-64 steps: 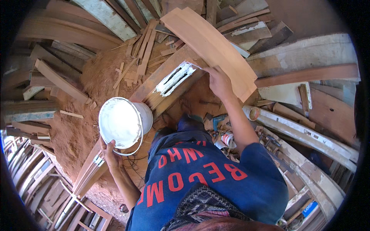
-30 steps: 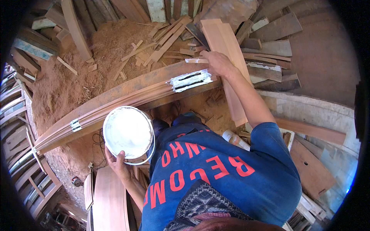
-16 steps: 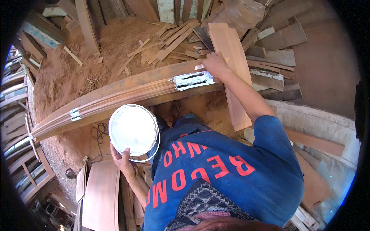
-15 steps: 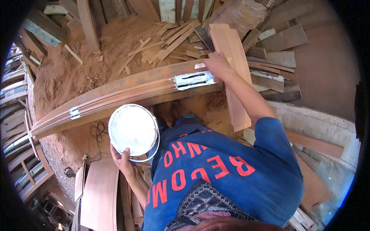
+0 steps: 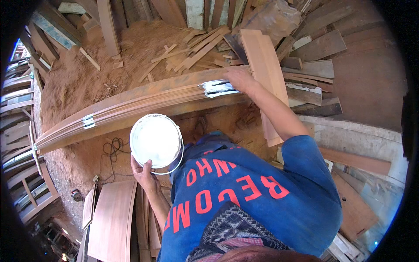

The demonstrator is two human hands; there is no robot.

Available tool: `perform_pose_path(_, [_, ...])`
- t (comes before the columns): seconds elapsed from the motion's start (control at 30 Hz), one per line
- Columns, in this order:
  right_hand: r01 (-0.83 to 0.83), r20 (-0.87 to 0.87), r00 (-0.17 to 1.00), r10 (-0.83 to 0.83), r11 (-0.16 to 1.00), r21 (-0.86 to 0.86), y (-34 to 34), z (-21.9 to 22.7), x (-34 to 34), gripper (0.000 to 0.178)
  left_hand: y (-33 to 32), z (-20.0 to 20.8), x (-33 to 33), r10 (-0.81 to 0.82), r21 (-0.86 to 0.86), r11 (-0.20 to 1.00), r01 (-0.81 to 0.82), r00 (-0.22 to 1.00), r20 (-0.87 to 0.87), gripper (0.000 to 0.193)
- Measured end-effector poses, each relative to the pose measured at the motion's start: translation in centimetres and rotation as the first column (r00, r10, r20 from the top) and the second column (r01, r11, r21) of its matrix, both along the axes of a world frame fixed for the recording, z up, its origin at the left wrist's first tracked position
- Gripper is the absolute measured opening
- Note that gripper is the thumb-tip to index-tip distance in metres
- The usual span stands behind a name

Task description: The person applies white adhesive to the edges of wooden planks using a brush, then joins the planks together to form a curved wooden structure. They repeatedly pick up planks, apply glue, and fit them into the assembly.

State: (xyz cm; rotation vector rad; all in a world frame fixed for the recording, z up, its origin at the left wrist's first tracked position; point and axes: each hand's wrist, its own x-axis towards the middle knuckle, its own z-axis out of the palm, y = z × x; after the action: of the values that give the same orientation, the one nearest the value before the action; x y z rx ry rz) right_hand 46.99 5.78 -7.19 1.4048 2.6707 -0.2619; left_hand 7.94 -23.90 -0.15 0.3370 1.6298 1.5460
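Observation:
A white bucket (image 5: pixel 156 142) with a thin wire handle is in my left hand (image 5: pixel 145 174), the thumb over its rim and the fingers beneath. White stuff covers its inside. My right hand (image 5: pixel 241 79) is closed over a row of long thin wooden strips (image 5: pixel 148 101), beside a wet white patch (image 5: pixel 214 88) brushed across them. Whatever its fingers grip is hidden beneath the hand. A smaller white band (image 5: pixel 88 121) crosses the strips further left. The strips lie side by side on a long beam.
A wide plank (image 5: pixel 264 65) lies crosswise at the strips' right end. Offcuts (image 5: pixel 203 48) and sawdust (image 5: pixel 96 83) cover the ground beyond. Reddish panels (image 5: pixel 114 218) lean at the lower left, near a coiled black cable (image 5: pixel 112 148). Boards (image 5: pixel 314 67) are piled at the right.
My right hand has shifted slightly down and left over the white patch, now covering part of its right end. The bucket has moved a little right and up in view.

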Motion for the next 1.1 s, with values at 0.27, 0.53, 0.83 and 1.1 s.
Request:
perform_pose_path(0.27, [0.273,0.347,0.908,-0.236,0.960,-0.059,1.3,-0.1,1.7,0.028,-3.8,-1.3,-2.4,0.083,0.025,0.996,-0.084,0.996,0.025,0.072])
perform_pose_path(0.53, [0.260,0.096,0.965,-0.242,0.924,-0.281,-3.3,11.2,-6.3,0.029,-8.1,-0.8,-5.1,0.114,-0.080,0.990,-0.113,0.993,0.010,0.073])
perform_pose_path(0.83, [0.251,0.353,0.914,-0.200,0.962,-0.106,-4.9,4.0,-6.8,0.020,-9.9,-1.8,-7.5,0.094,-0.075,0.993,-0.094,0.996,-0.003,0.071])
perform_pose_path(1.1, [0.552,-0.380,0.787,-0.486,0.830,0.080,-13.3,3.4,-4.8,0.020,-10.9,-0.1,-8.0,0.046,-0.145,0.988,-0.044,0.999,0.011,0.074])
